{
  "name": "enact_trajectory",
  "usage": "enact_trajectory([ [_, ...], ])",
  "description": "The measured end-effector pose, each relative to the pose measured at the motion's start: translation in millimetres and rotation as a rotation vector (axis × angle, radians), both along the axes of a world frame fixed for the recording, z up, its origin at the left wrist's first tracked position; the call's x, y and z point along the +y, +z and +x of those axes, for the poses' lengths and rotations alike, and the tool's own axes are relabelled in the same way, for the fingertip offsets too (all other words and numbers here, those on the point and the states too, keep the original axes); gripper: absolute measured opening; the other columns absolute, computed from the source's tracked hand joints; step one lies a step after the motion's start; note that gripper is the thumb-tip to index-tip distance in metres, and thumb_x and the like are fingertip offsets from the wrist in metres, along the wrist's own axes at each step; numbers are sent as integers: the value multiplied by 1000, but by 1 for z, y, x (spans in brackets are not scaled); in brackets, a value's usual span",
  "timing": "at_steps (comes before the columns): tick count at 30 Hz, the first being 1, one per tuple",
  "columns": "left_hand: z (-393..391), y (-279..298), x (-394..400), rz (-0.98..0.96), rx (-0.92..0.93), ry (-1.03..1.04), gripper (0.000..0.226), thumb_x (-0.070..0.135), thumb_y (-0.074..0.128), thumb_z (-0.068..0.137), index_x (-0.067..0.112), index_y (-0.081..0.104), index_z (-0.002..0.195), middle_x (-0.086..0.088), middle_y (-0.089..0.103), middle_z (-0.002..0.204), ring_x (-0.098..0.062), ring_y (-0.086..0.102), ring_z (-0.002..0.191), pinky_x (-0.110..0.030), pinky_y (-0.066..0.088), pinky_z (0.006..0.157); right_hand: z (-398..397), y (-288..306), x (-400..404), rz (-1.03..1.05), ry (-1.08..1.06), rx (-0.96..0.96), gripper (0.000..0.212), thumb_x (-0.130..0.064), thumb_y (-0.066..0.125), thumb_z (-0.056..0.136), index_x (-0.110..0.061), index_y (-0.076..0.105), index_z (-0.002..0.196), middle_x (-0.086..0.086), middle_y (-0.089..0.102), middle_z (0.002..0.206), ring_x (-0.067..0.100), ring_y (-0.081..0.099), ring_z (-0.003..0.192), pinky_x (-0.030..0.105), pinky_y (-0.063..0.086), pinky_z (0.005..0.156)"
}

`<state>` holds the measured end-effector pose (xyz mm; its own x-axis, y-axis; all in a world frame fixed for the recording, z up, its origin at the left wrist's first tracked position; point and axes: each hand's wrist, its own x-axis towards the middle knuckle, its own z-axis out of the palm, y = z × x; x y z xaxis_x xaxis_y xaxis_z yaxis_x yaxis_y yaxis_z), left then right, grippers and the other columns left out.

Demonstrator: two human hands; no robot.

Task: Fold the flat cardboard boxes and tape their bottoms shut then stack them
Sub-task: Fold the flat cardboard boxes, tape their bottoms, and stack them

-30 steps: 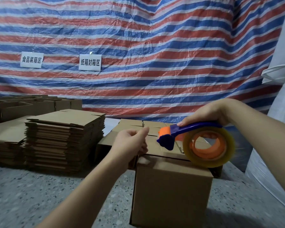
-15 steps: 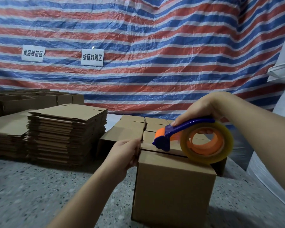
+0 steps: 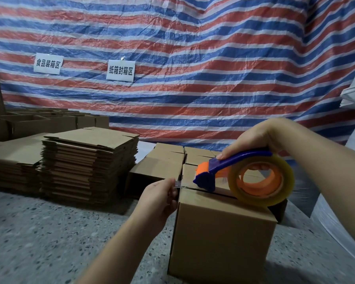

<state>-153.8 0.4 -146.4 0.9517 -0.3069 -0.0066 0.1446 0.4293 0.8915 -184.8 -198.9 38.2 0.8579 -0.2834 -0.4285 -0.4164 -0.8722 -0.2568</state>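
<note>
A folded brown cardboard box point(image 3: 219, 236) is stood on the speckled grey floor point(image 3: 49, 242), flaps up. A blue and orange tape dispenser point(image 3: 223, 171) with a clear tape roll point(image 3: 261, 181) is gripped by the right hand point(image 3: 252, 138) over the top seam. The loose clear tape end point(image 3: 179, 183) is pinched by the left hand point(image 3: 158, 198) at the box's left edge. Stacks of flat brown cardboard point(image 3: 86, 162) are piled to the left, well apart; more folded boxes point(image 3: 168, 158) sit just behind.

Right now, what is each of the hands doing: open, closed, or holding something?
Left hand: pinches the loose tape end at the box edge.
Right hand: grips the tape dispenser handle, its head on the box top.
</note>
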Motion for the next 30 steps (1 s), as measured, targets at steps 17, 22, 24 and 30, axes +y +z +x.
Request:
enact_trajectory([
  [17,14,-18,-1,-9,28,-19,26,24,60,97,9,55,75,-1,47,58,-12,43,52,-23,42,52,-6,-2,-4,41,-15,-33,73,-64,79,56,-12,71,107,6,74,81,13,67,59,23,53,52],
  [22,18,-22,-1,2,23,-70,19,24,65,93,5,61,92,-6,47,71,-17,40,65,-29,41,63,-8,-1,-4,44,-11,-27,74,-64,80,55,-11,71,107,6,74,80,12,66,58,24,53,50],
  [24,20,-26,-1,61,14,-72,19,25,65,93,6,65,94,-5,47,70,-16,40,62,-28,37,60,-8,-2,-4,46,-16,-42,74,-63,81,55,-11,71,106,6,74,80,12,66,57,24,53,50],
  [30,18,-36,0,212,-53,-147,59,49,66,87,-5,64,111,-12,53,94,-29,44,87,-39,34,78,-9,-3,-3,61,-11,-66,70,-62,81,56,-11,71,103,6,74,77,12,65,54,23,52,48],
])
